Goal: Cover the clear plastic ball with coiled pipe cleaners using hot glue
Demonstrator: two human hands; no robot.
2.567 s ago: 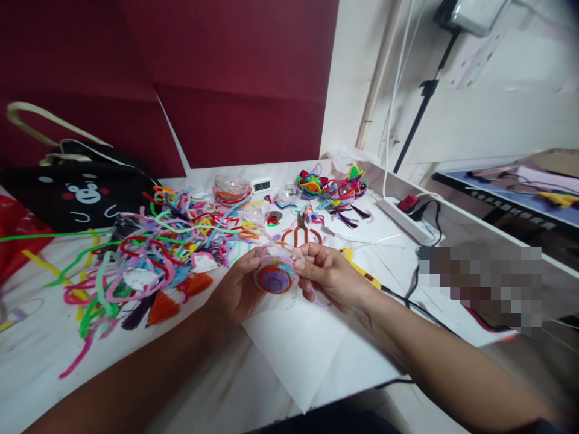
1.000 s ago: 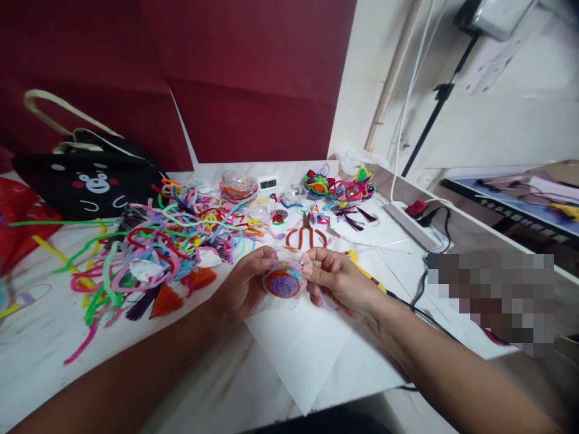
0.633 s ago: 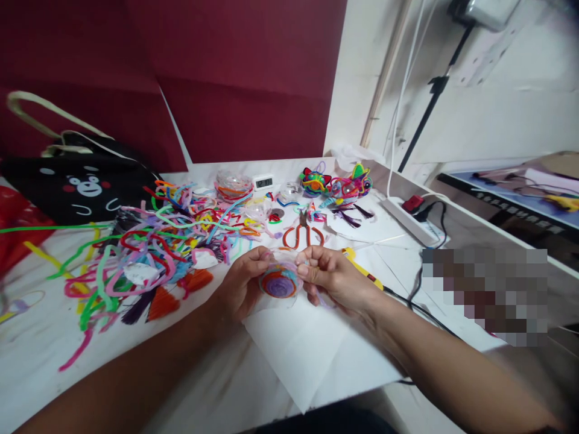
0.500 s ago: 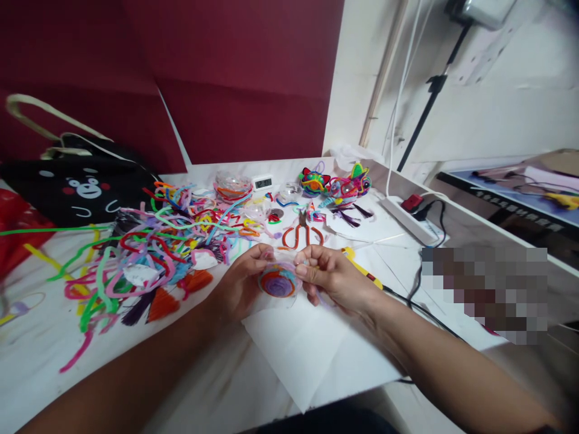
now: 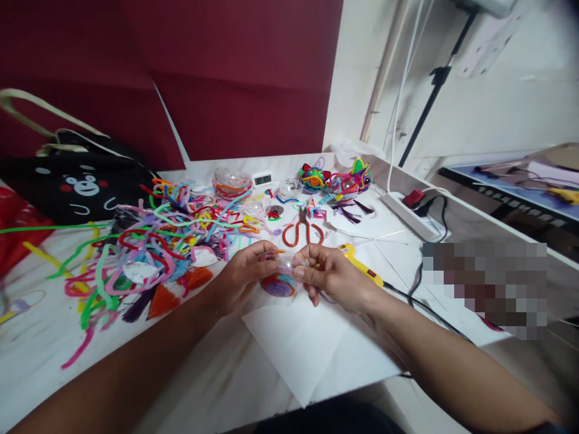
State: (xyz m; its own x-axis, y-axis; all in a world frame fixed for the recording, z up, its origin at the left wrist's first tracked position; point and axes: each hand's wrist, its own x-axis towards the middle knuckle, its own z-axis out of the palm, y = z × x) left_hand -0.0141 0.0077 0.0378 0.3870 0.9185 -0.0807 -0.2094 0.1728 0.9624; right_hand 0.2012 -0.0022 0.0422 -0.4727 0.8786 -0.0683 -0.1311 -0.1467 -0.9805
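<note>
Ball (image 5: pixel 277 285) newly tilted between inward-curled fingers (image 5: pixel 304 275)

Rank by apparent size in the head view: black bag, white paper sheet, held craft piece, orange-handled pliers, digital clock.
1. Black bag
2. White paper sheet
3. Held craft piece and orange-handled pliers: too alike to rank
4. Digital clock

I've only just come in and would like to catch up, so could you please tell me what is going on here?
The left hand and right hand hold a clear, rounded piece with a purple and orange coil on it. Orange-handled pliers lie just beyond, near a yellow tool, with a heap of colourful fuzzy strips to the left.
</note>
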